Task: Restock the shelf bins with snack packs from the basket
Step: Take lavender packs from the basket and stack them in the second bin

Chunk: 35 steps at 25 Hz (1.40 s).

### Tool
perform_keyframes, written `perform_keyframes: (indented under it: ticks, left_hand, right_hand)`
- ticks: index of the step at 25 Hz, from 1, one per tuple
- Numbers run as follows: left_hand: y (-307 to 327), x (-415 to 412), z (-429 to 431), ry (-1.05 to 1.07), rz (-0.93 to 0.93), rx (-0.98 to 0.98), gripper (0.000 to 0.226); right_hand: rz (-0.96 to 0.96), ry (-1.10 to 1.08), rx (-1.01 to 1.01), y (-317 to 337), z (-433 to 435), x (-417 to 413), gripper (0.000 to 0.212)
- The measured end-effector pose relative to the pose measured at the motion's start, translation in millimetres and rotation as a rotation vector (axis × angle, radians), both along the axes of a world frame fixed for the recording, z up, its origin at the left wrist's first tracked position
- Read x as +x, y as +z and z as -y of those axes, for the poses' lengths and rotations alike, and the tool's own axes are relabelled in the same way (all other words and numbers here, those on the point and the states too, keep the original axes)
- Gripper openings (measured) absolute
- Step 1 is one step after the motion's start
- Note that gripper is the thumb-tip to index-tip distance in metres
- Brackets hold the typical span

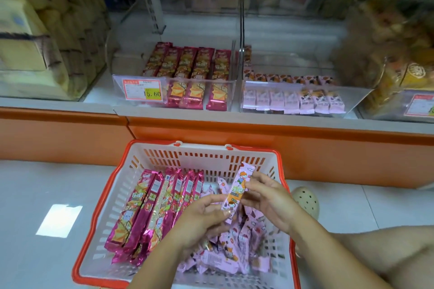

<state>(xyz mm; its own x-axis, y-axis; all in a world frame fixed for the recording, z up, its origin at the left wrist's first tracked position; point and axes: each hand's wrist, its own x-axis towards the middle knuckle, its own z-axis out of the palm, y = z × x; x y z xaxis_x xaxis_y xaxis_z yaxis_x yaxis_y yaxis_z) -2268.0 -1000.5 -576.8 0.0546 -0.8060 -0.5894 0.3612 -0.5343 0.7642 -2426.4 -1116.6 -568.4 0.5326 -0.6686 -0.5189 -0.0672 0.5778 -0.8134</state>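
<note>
Low in the view, at about six o'clock, both hands hold one pale pink snack pack over the basket. The pack stands nearly upright, with its top end leaning toward one o'clock and rising past the fingertips. The left hand pinches the pack's lower end between thumb and fingers, so the pack lies at two o'clock from that hand. The right hand curls its fingers round the pack's middle from the side, so the pack lies at ten o'clock from that hand. Both wrists come in from five o'clock.

The basket is white with an orange rim and sits on the pale tiled floor. Inside it, long magenta packs lie side by side at nine o'clock from the hands. A loose heap of small pink packs lies below and beneath the hands at six o'clock.

At twelve o'clock, above the orange shelf base, stand two clear bins. The left bin holds a row of magenta bars and carries a price tag on its front. The right bin, at one o'clock, holds a row of pink packets along its front wall. A cream clog shows on the floor just beside the basket at three o'clock.
</note>
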Motion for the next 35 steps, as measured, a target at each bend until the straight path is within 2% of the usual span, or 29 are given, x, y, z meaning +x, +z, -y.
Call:
perform_keyframes:
  ticks: [3,7,10,12,13,15,16,19,21,24,26,28,31,33,35]
  left_hand:
    - [29,-5,15,0.006,0.179,-0.11,0.037]
    - [120,3,58,0.016,0.443,-0.471,0.042]
    - [181,28,108,0.151,0.859,-0.763,0.038]
    - [197,43,151,0.126,1.118,-0.755,0.047]
    - [197,47,169,0.084,1.177,-0.702,0.053]
    - [188,49,194,-0.007,1.206,-0.625,0.054]
    - [184,49,198,-0.033,1.224,-0.613,0.051]
    - [176,53,199,-0.032,1.228,-0.624,0.051]
    - [176,55,199,-0.024,1.196,-0.613,0.052]
    - [176,55,202,-0.032,1.18,-0.607,0.052]
    - [172,57,204,-0.022,1.173,-0.61,0.053]
    - [170,60,205,-0.025,1.16,-0.601,0.053]
    - [170,59,205,-0.044,1.122,-0.598,0.054]
    - [174,58,206,-0.004,1.078,-0.593,0.052]
    - [180,54,197,0.115,1.0,-0.653,0.046]
  right_hand:
    - [-0.01,-0.052,-0.15,26,-2,2,0.019]
    - [0.042,-0.193,-0.486,127,30,-7,0.024]
    - [-0.031,-0.27,-0.758,207,94,-8,0.016]
    - [-0.133,-0.284,-0.809,229,148,4,0.024]
    - [-0.175,-0.287,-0.789,228,175,13,0.031]
    - [-0.272,-0.273,-0.729,216,224,35,0.041]
    - [-0.313,-0.244,-0.703,207,243,46,0.039]
    - [-0.389,-0.153,-0.638,181,281,78,0.014]
    - [-0.455,-0.13,-0.554,163,293,93,0.013]
    - [-0.581,-0.021,-0.455,146,296,107,0.025]
    - [-0.649,0.015,-0.461,143,293,112,0.019]
    - [-0.623,0.02,-0.418,144,291,110,0.02]
    - [-0.517,0.02,-0.409,161,282,97,0.034]
    - [-0.492,-0.03,-0.581,178,269,86,0.04]
    - [-0.377,-0.141,-0.732,196,239,75,0.035]
